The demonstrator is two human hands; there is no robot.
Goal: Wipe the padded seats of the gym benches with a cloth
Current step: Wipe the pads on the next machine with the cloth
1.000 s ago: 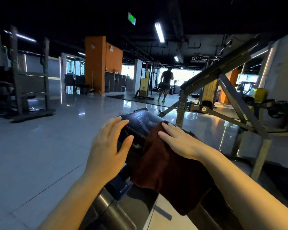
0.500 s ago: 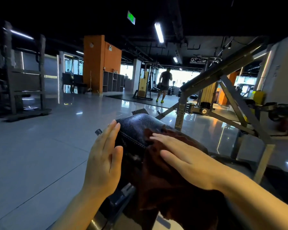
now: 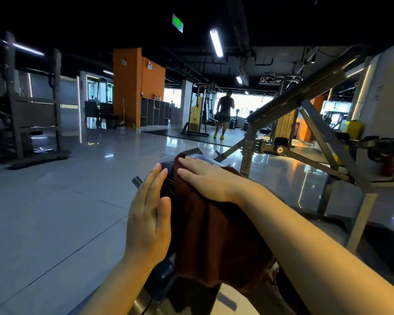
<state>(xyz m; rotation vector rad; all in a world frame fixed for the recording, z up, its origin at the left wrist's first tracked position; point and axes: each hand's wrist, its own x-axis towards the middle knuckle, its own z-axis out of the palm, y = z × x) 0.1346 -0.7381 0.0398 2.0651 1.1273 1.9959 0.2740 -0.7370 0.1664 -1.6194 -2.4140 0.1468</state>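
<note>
On grey gym floor [image 3: 55,212], cloth [image 3: 214,235] covers padded seat [image 3: 167,178]

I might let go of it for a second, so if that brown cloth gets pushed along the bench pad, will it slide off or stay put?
The cloth is probably floppy: it drapes over the pad and hangs in folds. With the right hand lifted, its hanging part may drag it off.
</note>
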